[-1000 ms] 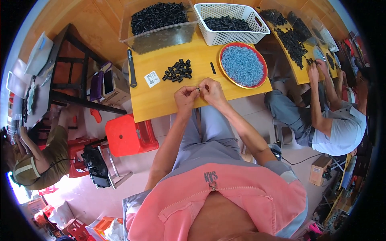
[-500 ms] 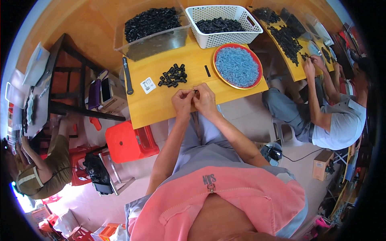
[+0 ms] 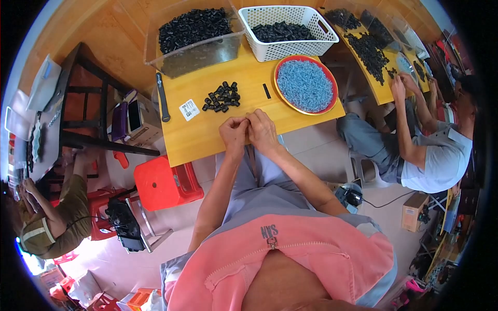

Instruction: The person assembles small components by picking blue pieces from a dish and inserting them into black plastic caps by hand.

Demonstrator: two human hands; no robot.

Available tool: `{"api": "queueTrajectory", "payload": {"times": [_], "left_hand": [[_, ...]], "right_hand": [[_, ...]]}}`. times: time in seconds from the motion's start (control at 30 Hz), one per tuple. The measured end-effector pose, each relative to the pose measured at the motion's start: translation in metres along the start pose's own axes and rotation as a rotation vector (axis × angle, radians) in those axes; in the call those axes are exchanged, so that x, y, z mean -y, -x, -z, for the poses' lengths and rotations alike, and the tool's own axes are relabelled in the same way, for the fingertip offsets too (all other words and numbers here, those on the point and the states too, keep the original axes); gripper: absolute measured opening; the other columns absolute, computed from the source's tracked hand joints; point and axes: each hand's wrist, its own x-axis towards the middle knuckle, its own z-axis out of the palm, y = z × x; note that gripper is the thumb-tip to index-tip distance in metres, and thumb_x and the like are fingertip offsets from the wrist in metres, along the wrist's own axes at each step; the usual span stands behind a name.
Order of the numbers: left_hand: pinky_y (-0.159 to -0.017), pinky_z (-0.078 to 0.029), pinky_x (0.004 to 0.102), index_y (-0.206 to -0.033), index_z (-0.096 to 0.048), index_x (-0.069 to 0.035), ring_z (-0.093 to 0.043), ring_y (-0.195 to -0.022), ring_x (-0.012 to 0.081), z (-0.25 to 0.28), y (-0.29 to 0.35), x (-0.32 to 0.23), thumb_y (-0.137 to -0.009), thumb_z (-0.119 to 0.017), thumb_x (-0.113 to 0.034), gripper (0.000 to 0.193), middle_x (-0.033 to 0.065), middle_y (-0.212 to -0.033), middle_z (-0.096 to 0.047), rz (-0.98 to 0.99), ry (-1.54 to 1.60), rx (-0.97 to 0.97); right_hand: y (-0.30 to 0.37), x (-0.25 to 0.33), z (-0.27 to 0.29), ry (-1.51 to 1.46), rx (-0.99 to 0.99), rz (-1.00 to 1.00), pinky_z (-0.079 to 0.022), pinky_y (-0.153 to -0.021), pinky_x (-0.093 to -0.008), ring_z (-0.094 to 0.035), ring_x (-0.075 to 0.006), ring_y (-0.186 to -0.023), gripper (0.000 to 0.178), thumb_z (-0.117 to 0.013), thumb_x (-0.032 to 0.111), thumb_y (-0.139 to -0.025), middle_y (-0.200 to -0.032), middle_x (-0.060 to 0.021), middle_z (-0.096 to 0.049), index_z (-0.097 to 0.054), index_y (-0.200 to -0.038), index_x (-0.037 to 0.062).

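My left hand [image 3: 233, 133] and my right hand [image 3: 263, 130] meet fingertip to fingertip over the front edge of the yellow table [image 3: 202, 139]. Both are closed in a pinch; whatever lies between the fingers is hidden by them. Just beyond, a loose pile of small black cylindrical parts [image 3: 222, 97] lies on the tabletop. To its left rests a white printed label [image 3: 189, 110]. A short black strip [image 3: 266, 91] lies past my right hand, beside a red-rimmed round tray [image 3: 281, 98] heaped with tiny clear-blue pieces.
Along the back stand a clear plastic bin [image 3: 199, 58] and a white perforated basket [image 3: 288, 51], both holding black parts. A black strap-like tool [image 3: 162, 98] lies at the left edge. A red stool [image 3: 167, 184] stands below left. A co-worker [image 3: 430, 160] sits at the right-hand table.
My hands stay together at nearly the same spot, the fingers drawn closer. A small dark bit that showed between the fingertips is now hidden. The view has shifted slightly.
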Motion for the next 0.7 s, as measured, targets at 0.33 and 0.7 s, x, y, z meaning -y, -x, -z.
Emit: {"api": "queueTrajectory", "payload": {"times": [0.33, 0.7], "left_hand": [[-0.06, -0.048, 0.0202, -0.086, -0.056, 0.001, -0.058, -0.066, 0.0123, -0.004, 0.003, -0.012, -0.082, -0.058, -0.015, 0.016, 0.0055, -0.078, -0.056, 0.13, 0.086, 0.07], [-0.064, -0.049, 0.0215, -0.089, -0.054, 0.001, -0.06, -0.071, 0.0144, 0.003, 0.003, -0.005, -0.082, -0.056, -0.011, 0.014, 0.0054, -0.081, -0.056, 0.035, 0.043, 0.123]], "right_hand": [[-0.132, -0.039, 0.061, 0.097, -0.276, 0.203, -0.044, -0.072, -0.0415, -0.054, -0.0362, -0.082, 0.022, -0.054, 0.004, -0.075, -0.086, -0.0204, -0.055, -0.054, -0.096, -0.003], [-0.101, -0.032, 0.068, -0.023, -0.273, 0.012, -0.045, -0.064, -0.0364, -0.058, -0.0326, -0.074, 0.014, -0.051, 0.004, -0.08, -0.08, -0.0171, -0.059, -0.058, -0.09, -0.0016]]}}
